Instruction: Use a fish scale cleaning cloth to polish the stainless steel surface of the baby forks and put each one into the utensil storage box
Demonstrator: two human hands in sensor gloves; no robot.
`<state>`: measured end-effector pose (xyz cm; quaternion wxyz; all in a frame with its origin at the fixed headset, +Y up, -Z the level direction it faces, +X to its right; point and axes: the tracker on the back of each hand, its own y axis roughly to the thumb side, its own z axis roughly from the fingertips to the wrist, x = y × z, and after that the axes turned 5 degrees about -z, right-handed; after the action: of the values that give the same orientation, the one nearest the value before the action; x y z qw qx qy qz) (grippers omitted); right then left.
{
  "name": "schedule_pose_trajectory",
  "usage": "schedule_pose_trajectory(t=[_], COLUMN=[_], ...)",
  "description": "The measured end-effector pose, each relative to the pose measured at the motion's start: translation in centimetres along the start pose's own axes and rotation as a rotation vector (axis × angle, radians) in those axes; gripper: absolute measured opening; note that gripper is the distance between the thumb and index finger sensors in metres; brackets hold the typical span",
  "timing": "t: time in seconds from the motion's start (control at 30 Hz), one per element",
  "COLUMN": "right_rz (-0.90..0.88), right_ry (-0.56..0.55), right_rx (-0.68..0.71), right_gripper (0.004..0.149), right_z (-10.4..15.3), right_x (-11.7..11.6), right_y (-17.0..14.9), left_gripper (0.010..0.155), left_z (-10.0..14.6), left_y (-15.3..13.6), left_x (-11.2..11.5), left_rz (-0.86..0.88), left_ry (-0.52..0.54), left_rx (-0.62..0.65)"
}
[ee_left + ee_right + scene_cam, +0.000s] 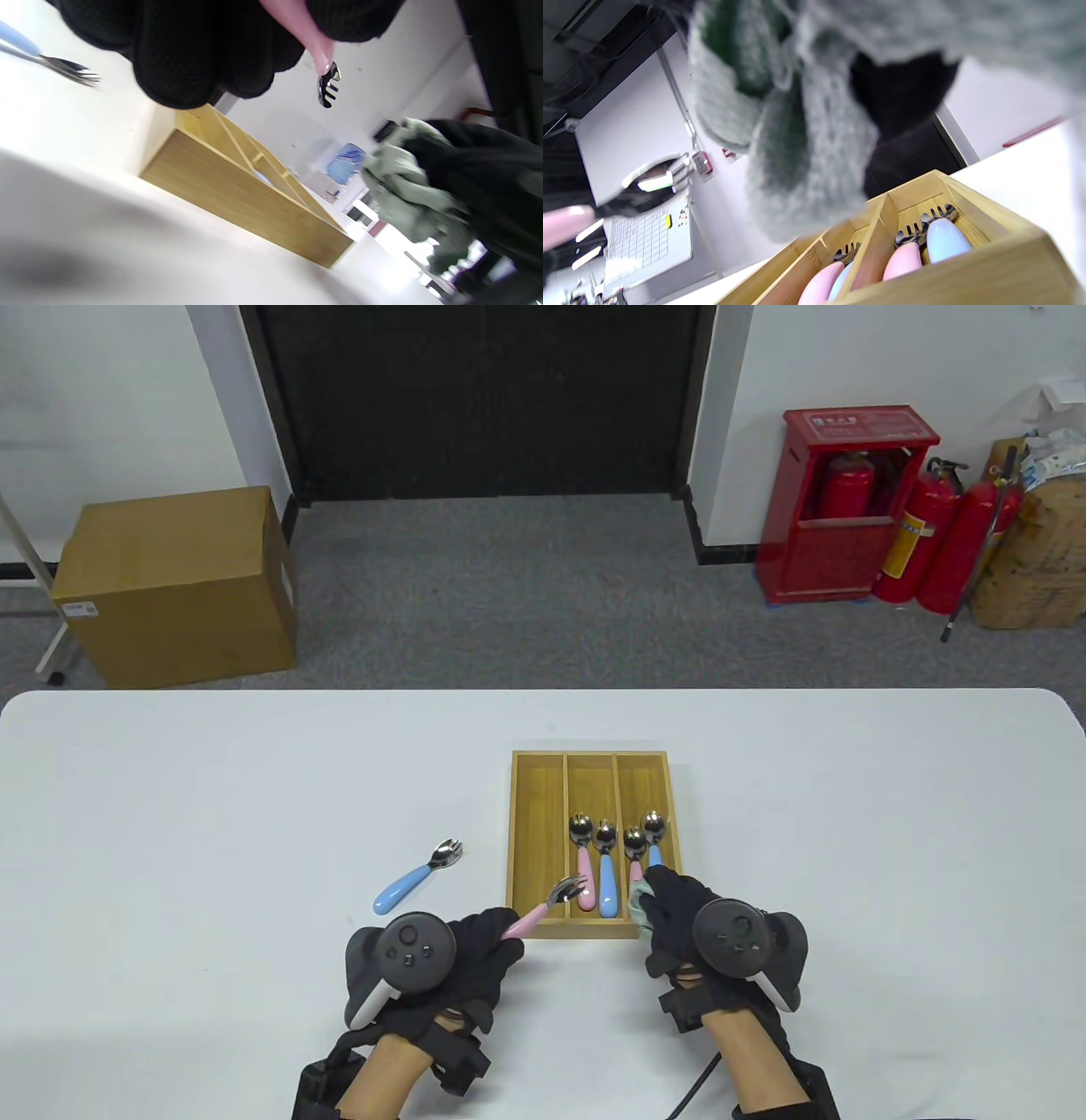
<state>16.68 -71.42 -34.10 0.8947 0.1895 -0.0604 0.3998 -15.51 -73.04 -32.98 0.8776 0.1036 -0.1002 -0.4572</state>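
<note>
Pink-handled fork (543,907); blue-handled fork (415,879); grey-green cloth (638,897); tan wooden box (538,823); white table (212,814).

Overhead plus low wrist views (blurry, perhaps) share box (594,848).

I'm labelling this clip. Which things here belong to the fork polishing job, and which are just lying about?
Job:
left hand holding pink fork
right hand holding cloth
blue fork on the table
wooden box with four forks inside

Lying about:
cardboard box
red cabinet
fire extinguishers
</note>
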Motion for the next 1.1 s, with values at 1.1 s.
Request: schedule_pose_trajectory(t=[1.1], right_rz=[-0.156], right_ry=[0.099], right_rx=[-0.074], right_gripper=[0.045], right_z=[0.2], right_x=[-1.0], right_y=[-2.4], left_gripper=[0.056], left_z=[-11.1], left_y=[3.7], left_x=[4.3], left_rz=[-0.535], left_ry=[-0.155], left_rx=[-0.420])
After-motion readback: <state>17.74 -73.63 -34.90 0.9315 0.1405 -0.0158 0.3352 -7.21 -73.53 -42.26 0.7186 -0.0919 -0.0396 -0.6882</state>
